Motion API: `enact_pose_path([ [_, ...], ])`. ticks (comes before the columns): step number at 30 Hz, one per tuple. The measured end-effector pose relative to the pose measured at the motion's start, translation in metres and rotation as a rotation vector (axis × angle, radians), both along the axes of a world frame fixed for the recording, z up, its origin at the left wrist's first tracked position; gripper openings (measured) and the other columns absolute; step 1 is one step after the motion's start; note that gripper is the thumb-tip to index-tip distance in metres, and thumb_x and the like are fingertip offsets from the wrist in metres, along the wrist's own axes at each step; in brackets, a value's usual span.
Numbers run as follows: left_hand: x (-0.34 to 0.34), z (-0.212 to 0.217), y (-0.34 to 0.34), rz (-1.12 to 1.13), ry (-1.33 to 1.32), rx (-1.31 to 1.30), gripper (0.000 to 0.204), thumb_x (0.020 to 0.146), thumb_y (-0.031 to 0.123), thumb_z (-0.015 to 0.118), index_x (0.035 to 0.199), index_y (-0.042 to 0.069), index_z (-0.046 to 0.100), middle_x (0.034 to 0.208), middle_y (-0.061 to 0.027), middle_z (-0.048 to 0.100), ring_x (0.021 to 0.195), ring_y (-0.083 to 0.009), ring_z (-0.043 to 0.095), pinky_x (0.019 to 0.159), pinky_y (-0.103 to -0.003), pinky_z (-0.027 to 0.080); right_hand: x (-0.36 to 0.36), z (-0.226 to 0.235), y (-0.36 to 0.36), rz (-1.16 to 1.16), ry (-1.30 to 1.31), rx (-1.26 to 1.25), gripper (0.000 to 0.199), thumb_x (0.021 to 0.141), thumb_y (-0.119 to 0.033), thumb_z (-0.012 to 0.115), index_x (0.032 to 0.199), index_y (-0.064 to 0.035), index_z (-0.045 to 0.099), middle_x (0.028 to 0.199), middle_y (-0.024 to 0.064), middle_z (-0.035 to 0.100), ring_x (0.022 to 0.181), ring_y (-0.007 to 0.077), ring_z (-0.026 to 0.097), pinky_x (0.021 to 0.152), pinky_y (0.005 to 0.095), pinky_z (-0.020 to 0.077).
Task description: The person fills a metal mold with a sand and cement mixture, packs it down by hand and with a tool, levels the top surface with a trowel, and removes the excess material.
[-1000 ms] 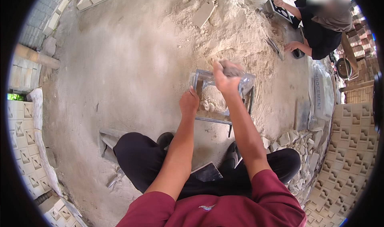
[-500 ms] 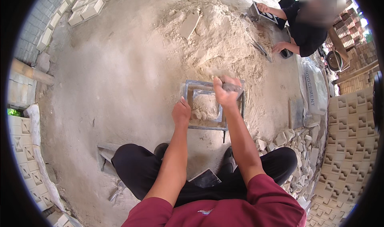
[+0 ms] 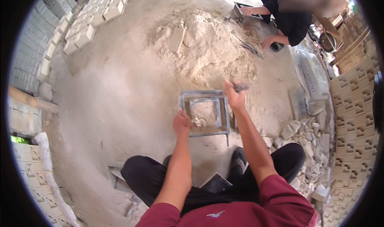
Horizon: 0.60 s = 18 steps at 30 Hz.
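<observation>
On the ground before me lies a square grey metal mould (image 3: 205, 94), with a smaller square frame (image 3: 218, 112) inside it. Pale sandy powder (image 3: 205, 109) and a few lumps fill the middle. My left hand (image 3: 182, 121) is closed on the mould's left bar. At the far right corner is my right hand (image 3: 235, 95), fingers wrapped round a dark grey lump (image 3: 241, 87), which is blurred and partly hidden by the hand. Just beyond the mould rises a heap of the same pale powder (image 3: 204, 47).
A person (image 3: 294, 21) crouches at far right, one hand on a box-like mould (image 3: 245, 12). Broken pale rubble (image 3: 310, 139) lies at right, near a plastic sack (image 3: 312, 75). Rows of pale blocks (image 3: 84, 35) stand far left; stacked patterned blocks (image 3: 354, 135) line the right side.
My right hand has moved with the grey lump from over the mould's far right corner to just right of it. My left hand stays at the left bar. The whole view has shifted slightly.
</observation>
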<state>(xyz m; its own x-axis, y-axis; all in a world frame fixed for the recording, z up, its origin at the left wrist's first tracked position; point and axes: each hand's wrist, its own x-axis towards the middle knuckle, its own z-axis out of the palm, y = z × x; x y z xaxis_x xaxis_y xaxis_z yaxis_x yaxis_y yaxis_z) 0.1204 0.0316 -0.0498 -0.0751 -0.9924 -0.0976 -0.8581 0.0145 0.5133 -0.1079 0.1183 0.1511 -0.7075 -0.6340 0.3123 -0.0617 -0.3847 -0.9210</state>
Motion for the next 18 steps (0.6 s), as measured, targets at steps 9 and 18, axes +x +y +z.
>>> enact_pose_path([
  [9, -0.071, 0.076, 0.045, -0.087, 0.090, 0.041, 0.064, 0.099, 0.042, 0.028, 0.081, -0.004, 0.068, 0.085, -0.0283, 0.066, 0.082, -0.0467, 0.063, 0.075, -0.054, 0.050, -0.026, 0.001, 0.035, -0.212, 0.204, 0.060, 0.046, 0.087, -0.007, 0.068, 0.053, -0.0101, 0.037, 0.053, -0.0095, 0.038, 0.050, 0.0020, 0.031, 0.044, 0.0245, 0.0204],
  [18, -0.072, 0.064, 0.039, -0.080, 0.107, 0.015, 0.064, 0.099, 0.041, 0.027, 0.082, -0.005, 0.068, 0.085, -0.0287, 0.065, 0.084, -0.0469, 0.063, 0.076, -0.054, 0.049, -0.036, 0.002, 0.031, -0.081, 0.042, 0.196, 0.036, 0.079, -0.003, 0.060, 0.052, -0.0111, 0.038, 0.053, -0.0083, 0.037, 0.051, 0.0028, 0.031, 0.045, 0.0246, 0.0210],
])
